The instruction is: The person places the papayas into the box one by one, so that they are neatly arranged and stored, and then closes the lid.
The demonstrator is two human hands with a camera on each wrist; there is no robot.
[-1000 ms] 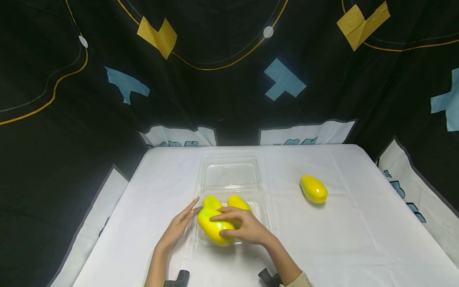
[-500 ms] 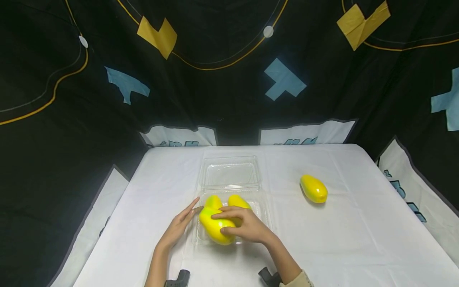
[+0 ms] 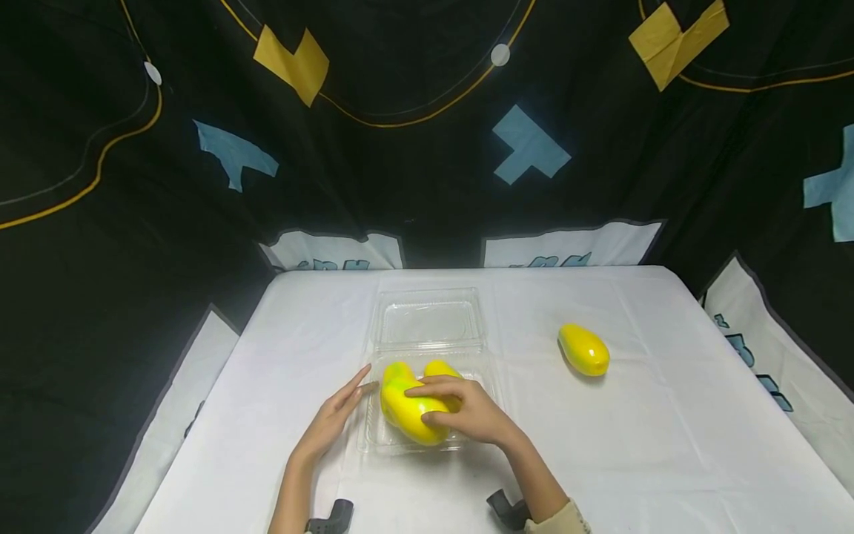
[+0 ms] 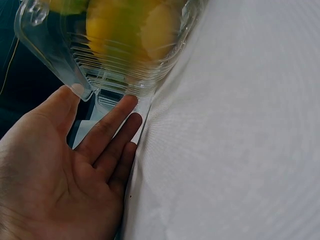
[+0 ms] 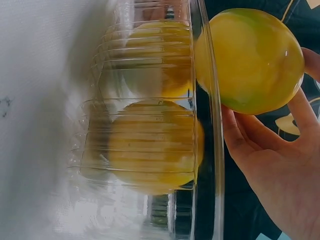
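Observation:
My right hand (image 3: 470, 411) grips a glossy yellow-green mango (image 3: 415, 417) between thumb and fingers. That mango (image 5: 252, 62) is held over the rim of a clear plastic clamshell box (image 3: 490, 371), as the right wrist view shows. Inside the box lie two more mangoes, a left one (image 3: 397, 372) and a right one (image 3: 439, 367), both partly hidden behind the held one and the hand. Along the box's left side my left hand (image 3: 333, 415) stays with straight fingers; in the left wrist view its thumb and fingertips (image 4: 131, 100) are right at the box wall.
The box's lid (image 3: 430, 315) lies folded back, away from me. Another yellow mango (image 3: 583, 350) rests on the white tablecloth (image 3: 640, 437) to the right. A black curtain (image 3: 427, 185) hangs behind the table.
My right hand has carried the mango slightly right and away from me, further over the box. The left hand has stayed in place.

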